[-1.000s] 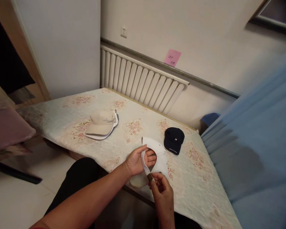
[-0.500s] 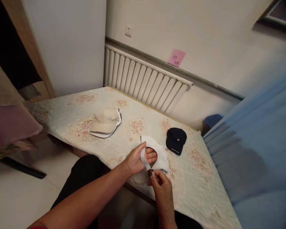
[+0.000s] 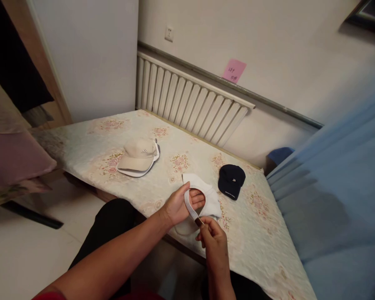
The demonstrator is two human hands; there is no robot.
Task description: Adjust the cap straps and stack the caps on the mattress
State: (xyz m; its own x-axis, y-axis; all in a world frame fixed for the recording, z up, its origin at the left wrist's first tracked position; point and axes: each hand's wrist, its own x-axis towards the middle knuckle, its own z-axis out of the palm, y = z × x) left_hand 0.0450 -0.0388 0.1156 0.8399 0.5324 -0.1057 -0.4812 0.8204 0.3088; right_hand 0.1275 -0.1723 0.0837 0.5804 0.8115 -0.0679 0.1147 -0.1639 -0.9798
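A white baseball cap (image 3: 211, 201) is held over the near edge of the bed, its back opening facing me. My left hand (image 3: 180, 204) grips the cap's strap at the left, thumb outside and fingers reaching through the opening. Pinched in my right hand (image 3: 211, 233) is the lower end of the strap (image 3: 191, 211), beside a small brown piece on it. To the right lies a dark navy cap (image 3: 232, 181) with small white marks. On the left a beige cap (image 3: 140, 153) rests on top of a white one (image 3: 140, 173).
The bed (image 3: 262, 241) has a pale floral cover. Behind it stands a white radiator (image 3: 187, 100) under a pipe, with a pink note (image 3: 234, 71) above. A blue curtain (image 3: 340, 187) hangs at the right. Pink cloth (image 3: 18, 162) is at the left.
My right hand has shifted slightly along the strap's end, around the brown piece. The left hand keeps its hold on the cap. The view has tilted a little.
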